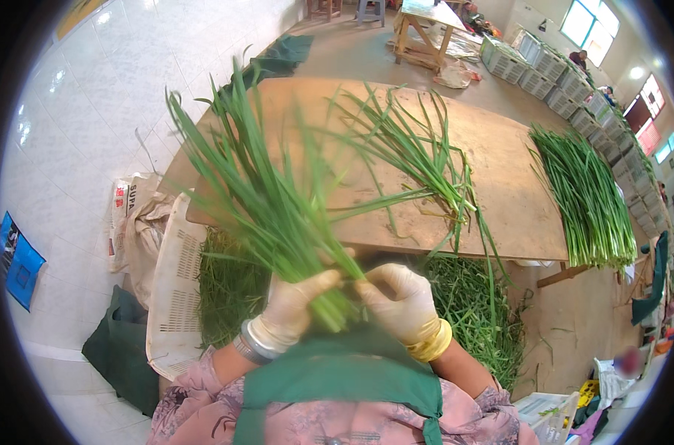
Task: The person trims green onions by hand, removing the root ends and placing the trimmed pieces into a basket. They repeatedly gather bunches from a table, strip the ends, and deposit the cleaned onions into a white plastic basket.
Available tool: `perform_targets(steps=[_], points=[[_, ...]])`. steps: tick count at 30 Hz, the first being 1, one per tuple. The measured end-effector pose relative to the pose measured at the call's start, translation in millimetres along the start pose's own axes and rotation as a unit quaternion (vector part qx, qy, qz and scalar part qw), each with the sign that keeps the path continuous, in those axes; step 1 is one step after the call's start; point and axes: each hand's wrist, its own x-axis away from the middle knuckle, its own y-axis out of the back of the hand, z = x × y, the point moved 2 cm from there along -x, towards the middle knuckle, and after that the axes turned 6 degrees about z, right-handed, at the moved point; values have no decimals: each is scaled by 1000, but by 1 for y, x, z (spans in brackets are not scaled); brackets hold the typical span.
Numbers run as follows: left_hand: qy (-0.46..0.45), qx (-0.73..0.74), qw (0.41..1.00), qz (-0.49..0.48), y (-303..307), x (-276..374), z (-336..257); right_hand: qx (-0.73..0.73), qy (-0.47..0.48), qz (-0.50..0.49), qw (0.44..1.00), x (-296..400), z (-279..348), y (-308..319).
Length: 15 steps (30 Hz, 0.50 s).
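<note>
My left hand [295, 306], in a pale glove, is closed around a bunch of long green leafy stalks [253, 194] that look like garlic chives. Their leaves fan up and away over the table, and their blurred pale ends point down toward my apron. Close beside it, my gloved right hand [406, 303] pinches a few stalks [345, 258] between thumb and fingers at the bunch's right side. A loose, untidy heap of the same stalks [420, 161] lies on the wooden tabletop [515, 189], some leaves drooping over its near edge. Farther right is a thick, aligned pile [584, 200].
Below the table's near edge lie heaped leaf scraps [476, 295], and a white plastic crate [173, 295] stands at left. A woven sack [145, 222] leans by the tiled wall. Stacked crates [554, 67] line the far right, with people near them. A wooden table [426, 16] stands beyond.
</note>
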Motion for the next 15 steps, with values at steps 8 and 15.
perform_targets(steps=[8, 15], points=[[43, 32, 993, -106, 15, 2, 3, -73, -1, -30, 997, -9, 2, -24], [-5, 0, 992, -123, 14, 9, -10, 8, 87, -85, 993, -23, 5, -32]])
